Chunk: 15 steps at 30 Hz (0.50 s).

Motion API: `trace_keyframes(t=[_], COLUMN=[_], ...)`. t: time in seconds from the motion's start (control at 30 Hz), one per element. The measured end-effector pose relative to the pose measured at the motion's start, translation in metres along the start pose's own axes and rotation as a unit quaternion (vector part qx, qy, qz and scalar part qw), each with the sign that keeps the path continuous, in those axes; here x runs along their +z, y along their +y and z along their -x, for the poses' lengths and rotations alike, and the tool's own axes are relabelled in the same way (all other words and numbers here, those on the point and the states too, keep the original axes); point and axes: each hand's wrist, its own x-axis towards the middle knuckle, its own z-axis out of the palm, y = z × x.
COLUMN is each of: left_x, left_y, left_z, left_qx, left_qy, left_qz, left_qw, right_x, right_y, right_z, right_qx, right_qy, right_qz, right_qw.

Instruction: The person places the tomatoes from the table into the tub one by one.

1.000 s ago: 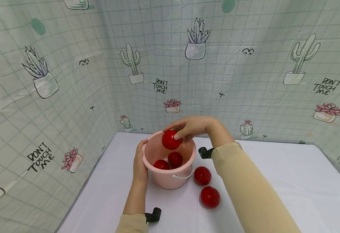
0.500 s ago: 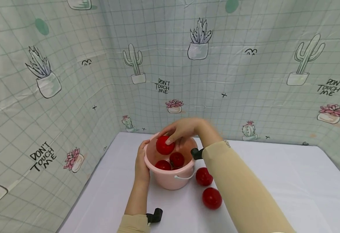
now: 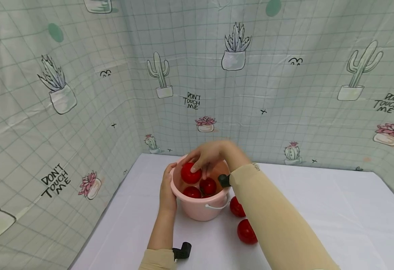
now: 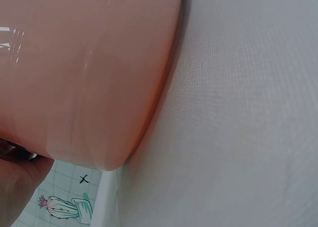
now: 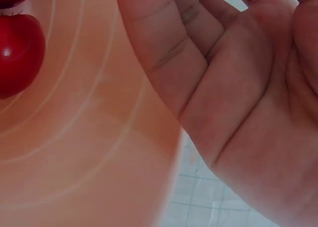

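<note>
A pink bucket (image 3: pixel 200 210) with a white handle stands on the table. My left hand (image 3: pixel 168 189) holds it by its left side, fingers at the rim; the bucket wall (image 4: pixel 89 78) fills much of the left wrist view. Inside the bucket's mouth, my right hand (image 3: pixel 208 156) grips a red tomato (image 3: pixel 190 173) between thumb and fingers. Below it two more tomatoes lie in the bucket, one on the right (image 3: pixel 208 186) and one on the left (image 3: pixel 191 192). The right wrist view shows my palm (image 5: pixel 238 103) over the bucket, with the gripped tomato not clearly in sight.
To the right of the bucket, two tomatoes lie on the white table (image 3: pixel 318 202): a farther tomato (image 3: pixel 236 207) and a nearer tomato (image 3: pixel 246 231), both partly behind my right sleeve (image 3: pixel 278 217). A cactus-patterned cloth (image 3: pixel 268 82) hangs behind and at the left.
My right hand has moved left and down with the tomato, deeper into the bucket. My left hand keeps its hold. The head view has shifted slightly, and my right sleeve now covers more of the table tomatoes.
</note>
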Motion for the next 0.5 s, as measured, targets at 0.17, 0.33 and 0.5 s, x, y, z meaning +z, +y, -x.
trace_keyframes(t=[0.17,0.33,0.5], left_x=[0.0,0.001,0.0], left_y=[-0.001,0.0,0.001], left_z=[0.0,0.001,0.001], left_qx=[0.002,0.001,0.005], left_qy=[0.003,0.002,0.002], left_qz=[-0.015,-0.016,-0.013], left_qw=[0.9999,0.9999,0.9999], right_x=[0.002,0.006,0.01], right_y=[0.002,0.003,0.001], right_z=[-0.001,-0.004,-0.002], right_qx=[0.007,0.014,0.042], right_qy=[0.001,0.003,0.024], right_qz=[0.0,0.015,0.056], right_qw=[1.0,1.0,0.997])
